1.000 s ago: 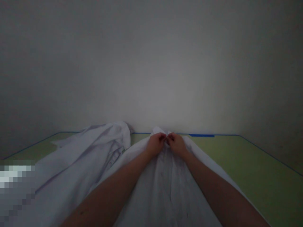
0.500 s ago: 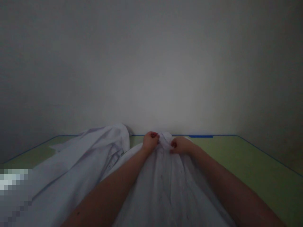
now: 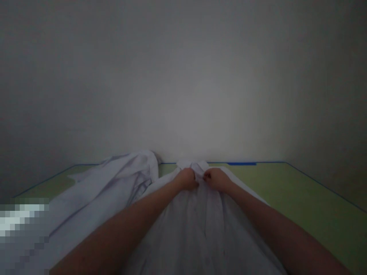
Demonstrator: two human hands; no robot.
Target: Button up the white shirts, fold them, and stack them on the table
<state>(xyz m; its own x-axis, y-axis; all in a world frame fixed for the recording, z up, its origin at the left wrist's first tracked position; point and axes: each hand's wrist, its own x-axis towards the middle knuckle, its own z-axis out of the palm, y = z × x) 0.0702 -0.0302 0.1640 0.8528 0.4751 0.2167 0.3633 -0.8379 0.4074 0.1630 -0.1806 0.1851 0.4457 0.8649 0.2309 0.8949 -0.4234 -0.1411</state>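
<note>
A white shirt (image 3: 200,229) lies spread in front of me on a green table (image 3: 301,202), its collar end toward the wall. My left hand (image 3: 187,178) and my right hand (image 3: 216,179) sit close together near that far end. Each is closed on a fold of the shirt's fabric, knuckles almost touching. Both forearms stretch out over the cloth. The light is dim and small details of the shirt are hard to make out.
A second white garment (image 3: 109,187) lies bunched to the left, reaching the wall. The table's edges are lined with blue tape (image 3: 242,164). A plain pale wall (image 3: 183,76) rises right behind the table. A blurred patch covers the lower left corner.
My hands drew slightly apart along the shirt's top, then came back together a little nearer to me, still gripping the fabric. The collar end now shows beyond my fingers.
</note>
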